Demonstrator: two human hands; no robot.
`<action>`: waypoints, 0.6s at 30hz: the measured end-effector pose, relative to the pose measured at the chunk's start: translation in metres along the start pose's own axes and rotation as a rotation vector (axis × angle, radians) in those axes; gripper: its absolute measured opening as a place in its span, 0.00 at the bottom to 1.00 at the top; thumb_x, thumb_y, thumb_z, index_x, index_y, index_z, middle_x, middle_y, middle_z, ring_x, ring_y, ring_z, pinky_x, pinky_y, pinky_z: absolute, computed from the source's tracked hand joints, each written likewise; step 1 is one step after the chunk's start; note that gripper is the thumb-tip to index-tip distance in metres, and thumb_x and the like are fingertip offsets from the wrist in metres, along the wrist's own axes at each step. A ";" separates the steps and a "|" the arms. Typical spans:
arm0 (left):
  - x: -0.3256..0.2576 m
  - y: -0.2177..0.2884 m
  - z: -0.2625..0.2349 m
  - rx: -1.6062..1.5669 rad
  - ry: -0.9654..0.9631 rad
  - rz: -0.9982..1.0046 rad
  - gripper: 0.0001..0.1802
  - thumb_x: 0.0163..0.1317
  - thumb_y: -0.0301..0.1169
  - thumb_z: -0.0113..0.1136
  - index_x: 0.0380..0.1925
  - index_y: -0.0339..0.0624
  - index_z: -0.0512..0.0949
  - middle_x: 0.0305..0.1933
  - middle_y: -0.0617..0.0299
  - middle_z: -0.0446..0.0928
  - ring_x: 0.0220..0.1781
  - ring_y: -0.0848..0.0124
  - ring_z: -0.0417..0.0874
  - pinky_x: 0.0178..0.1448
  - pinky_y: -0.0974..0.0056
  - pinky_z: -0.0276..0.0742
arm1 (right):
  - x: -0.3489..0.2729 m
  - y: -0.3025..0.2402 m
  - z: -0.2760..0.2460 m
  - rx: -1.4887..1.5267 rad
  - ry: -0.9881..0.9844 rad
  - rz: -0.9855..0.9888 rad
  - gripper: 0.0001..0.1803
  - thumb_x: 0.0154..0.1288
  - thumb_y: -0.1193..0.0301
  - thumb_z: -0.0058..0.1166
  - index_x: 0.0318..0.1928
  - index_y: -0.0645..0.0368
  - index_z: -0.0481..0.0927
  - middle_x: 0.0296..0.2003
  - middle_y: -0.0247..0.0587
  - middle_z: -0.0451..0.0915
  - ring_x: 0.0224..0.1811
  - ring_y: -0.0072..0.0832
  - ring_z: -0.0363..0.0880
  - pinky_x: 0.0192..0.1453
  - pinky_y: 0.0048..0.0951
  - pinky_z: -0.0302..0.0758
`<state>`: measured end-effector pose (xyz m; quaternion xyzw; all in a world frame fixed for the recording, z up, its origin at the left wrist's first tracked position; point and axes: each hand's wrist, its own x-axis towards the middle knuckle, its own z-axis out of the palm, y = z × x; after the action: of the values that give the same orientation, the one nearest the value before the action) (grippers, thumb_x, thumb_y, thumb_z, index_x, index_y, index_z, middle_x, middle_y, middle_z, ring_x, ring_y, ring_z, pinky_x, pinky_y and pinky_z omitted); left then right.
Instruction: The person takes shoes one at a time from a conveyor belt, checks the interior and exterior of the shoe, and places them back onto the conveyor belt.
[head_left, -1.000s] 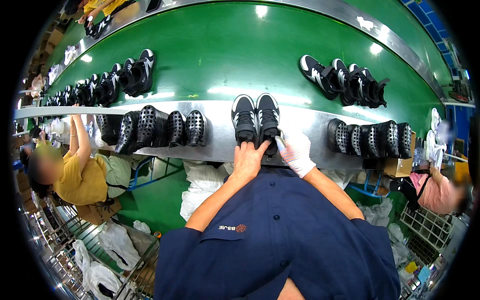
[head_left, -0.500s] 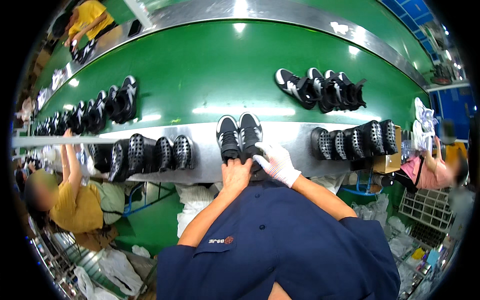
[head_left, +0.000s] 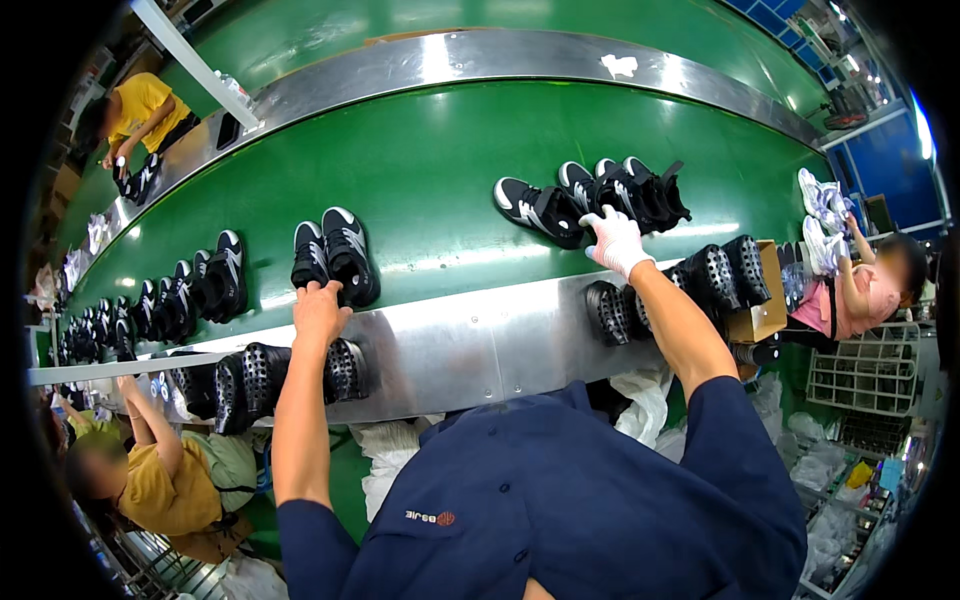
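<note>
A pair of black sneakers with white-grey toes stands on the green belt, left shoe (head_left: 310, 252) and right shoe (head_left: 348, 258) side by side, toes pointing away. My bare left hand (head_left: 320, 312) is at their heels, fingers closed over the back of the left shoe; the fingertips are partly hidden. My right hand (head_left: 617, 243), in a white glove, reaches forward to a group of similar sneakers (head_left: 545, 210) on the belt. Its fingers are apart, beside the nearest shoes' heels, with nothing visibly gripped.
Black studded shoe moulds (head_left: 345, 372) line the metal ledge (head_left: 450, 340) at left, and more moulds (head_left: 742, 270) at right beside a cardboard box (head_left: 768, 300). A row of sneakers (head_left: 222, 275) runs down the belt's left. Co-workers sit on both sides and across the belt.
The sneaker pair has moved from the ledge before me leftward onto the belt with my left hand. My right hand has left that pair and reached right toward the other sneakers. The view has shifted.
</note>
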<state>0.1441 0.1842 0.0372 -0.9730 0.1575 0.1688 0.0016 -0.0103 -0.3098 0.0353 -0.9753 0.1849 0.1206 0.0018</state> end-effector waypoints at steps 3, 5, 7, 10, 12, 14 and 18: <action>-0.035 0.008 0.003 -0.240 0.236 0.227 0.23 0.59 0.31 0.72 0.56 0.43 0.82 0.51 0.48 0.81 0.58 0.46 0.80 0.63 0.50 0.77 | 0.030 0.019 0.015 0.080 -0.151 -0.086 0.25 0.55 0.76 0.61 0.56 0.46 0.84 0.62 0.51 0.78 0.64 0.51 0.78 0.68 0.48 0.75; -0.067 -0.004 0.028 -0.457 0.246 0.254 0.17 0.61 0.29 0.70 0.50 0.37 0.84 0.49 0.42 0.84 0.54 0.43 0.84 0.61 0.49 0.79 | 0.044 0.020 0.032 0.203 -0.077 -0.236 0.23 0.55 0.79 0.58 0.53 0.49 0.84 0.59 0.48 0.79 0.62 0.51 0.79 0.67 0.46 0.76; -0.096 0.009 0.035 -0.581 0.106 0.144 0.14 0.62 0.29 0.69 0.48 0.36 0.85 0.48 0.43 0.86 0.50 0.45 0.86 0.57 0.50 0.81 | 0.060 0.029 0.054 0.353 0.044 -0.368 0.23 0.52 0.82 0.54 0.50 0.55 0.84 0.55 0.48 0.82 0.61 0.52 0.79 0.65 0.43 0.77; -0.139 0.014 0.058 -0.510 0.123 0.143 0.12 0.61 0.28 0.69 0.45 0.40 0.86 0.43 0.47 0.86 0.48 0.47 0.85 0.55 0.49 0.81 | 0.072 0.003 0.037 0.561 -0.082 -0.353 0.22 0.53 0.80 0.55 0.51 0.57 0.82 0.55 0.50 0.82 0.61 0.52 0.79 0.66 0.45 0.77; -0.154 0.031 0.061 -0.464 0.159 0.107 0.11 0.61 0.28 0.69 0.44 0.41 0.86 0.43 0.48 0.85 0.48 0.47 0.85 0.54 0.49 0.80 | 0.075 -0.002 0.040 0.461 0.006 -0.482 0.29 0.57 0.70 0.60 0.62 0.55 0.78 0.61 0.53 0.78 0.62 0.55 0.79 0.68 0.44 0.77; -0.164 0.050 0.055 -0.511 0.239 0.123 0.10 0.61 0.28 0.69 0.43 0.40 0.85 0.44 0.49 0.85 0.49 0.48 0.85 0.55 0.49 0.80 | 0.075 -0.020 0.030 0.366 -0.153 -0.427 0.31 0.59 0.66 0.60 0.65 0.54 0.77 0.64 0.53 0.76 0.64 0.54 0.78 0.70 0.43 0.76; -0.158 0.068 0.033 -0.190 0.480 0.141 0.14 0.58 0.26 0.72 0.44 0.42 0.84 0.44 0.54 0.81 0.50 0.51 0.81 0.55 0.51 0.79 | 0.066 -0.051 0.022 0.229 -0.213 -0.270 0.32 0.62 0.47 0.66 0.62 0.49 0.82 0.71 0.63 0.70 0.65 0.57 0.79 0.70 0.44 0.76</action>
<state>-0.0288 0.1694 0.0610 -0.9676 0.2042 -0.0532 -0.1387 0.0626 -0.2852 -0.0041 -0.9664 0.0636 0.2000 0.1484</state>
